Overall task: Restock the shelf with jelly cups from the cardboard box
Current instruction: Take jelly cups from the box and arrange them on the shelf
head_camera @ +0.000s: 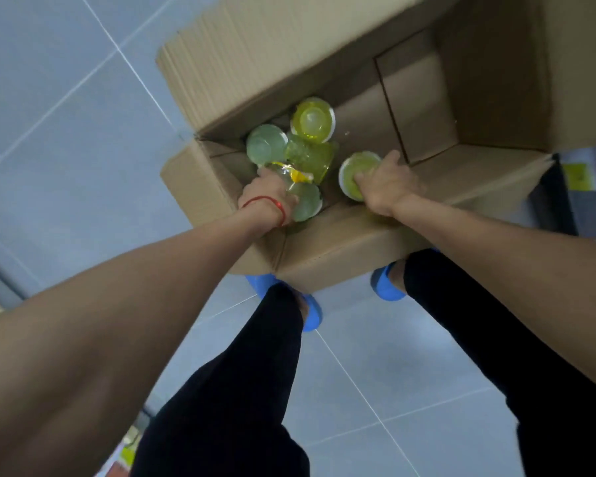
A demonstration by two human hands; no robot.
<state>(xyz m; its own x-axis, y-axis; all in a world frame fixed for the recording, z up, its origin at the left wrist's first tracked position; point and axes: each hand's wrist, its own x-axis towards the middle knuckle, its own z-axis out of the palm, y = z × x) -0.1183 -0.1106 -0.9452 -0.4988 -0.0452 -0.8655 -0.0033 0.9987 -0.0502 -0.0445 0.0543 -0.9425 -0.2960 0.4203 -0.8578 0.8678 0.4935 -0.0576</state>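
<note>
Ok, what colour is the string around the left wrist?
Red; the thin string shows clearly in the head view.

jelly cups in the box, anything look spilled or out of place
No spill shows. The loose jelly cups lie jumbled in one corner of the cardboard box, tipped at different angles rather than in rows. The left hand and right hand each grip one.

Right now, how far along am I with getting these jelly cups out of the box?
Well along, it seems: much of the cardboard box floor is bare. In hand: your left hand grips a labelled cup, and your right hand grips a green cup. Left: at least three in the corner, a yellow cup, a pale green cup and a yellow-green cup. The shelf is out of view.
</note>
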